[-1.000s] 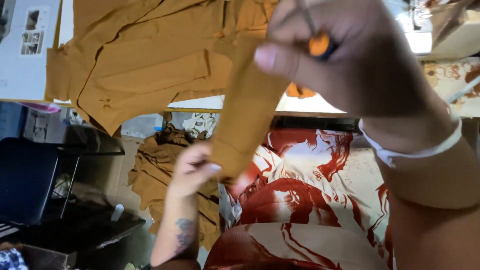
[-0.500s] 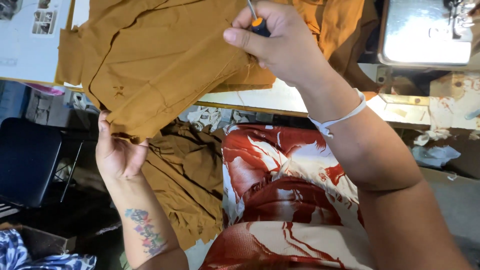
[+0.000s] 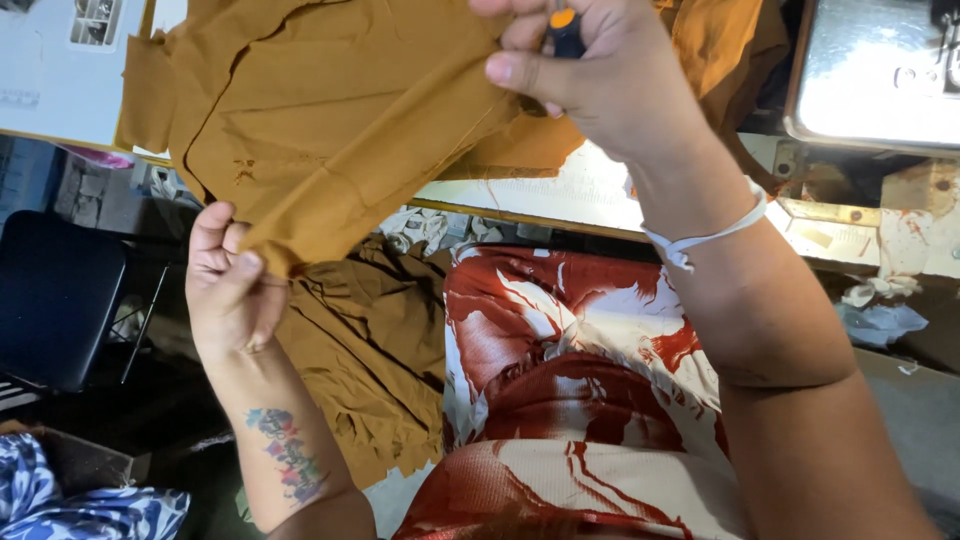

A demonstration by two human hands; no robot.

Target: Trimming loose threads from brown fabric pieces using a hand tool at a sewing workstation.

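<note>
A pale counter [image 3: 560,195] with a yellowish front edge runs across the top of the view, and most of it lies under a spread of mustard-brown cloth [image 3: 340,120]. At its far right end stands the shiny metal body of a sewing machine [image 3: 875,75]. A printed paper sheet [image 3: 60,70] lies at the counter's left end, just beside the cloth.

Below the counter edge, more cloth of the same brown hangs in a heap [image 3: 365,350] toward the floor. A dark chair [image 3: 55,300] stands at the left, and a blue-and-white patterned fabric [image 3: 70,505] shows in the bottom left corner. White scraps [image 3: 425,228] lie under the counter edge. The person's lap, in red-and-white printed fabric [image 3: 570,400], fills the lower middle.

The left hand [image 3: 230,285] pinches a folded lower corner of the cloth, its grip closed on the edge with thumb over fingers. The right hand [image 3: 590,75] is raised over the counter, its grip closed around a small dark tool with an orange tip [image 3: 565,30] and also pinching the cloth's upper edge; a white band [image 3: 705,235] circles its wrist. The cloth is stretched between the two hands.
</note>
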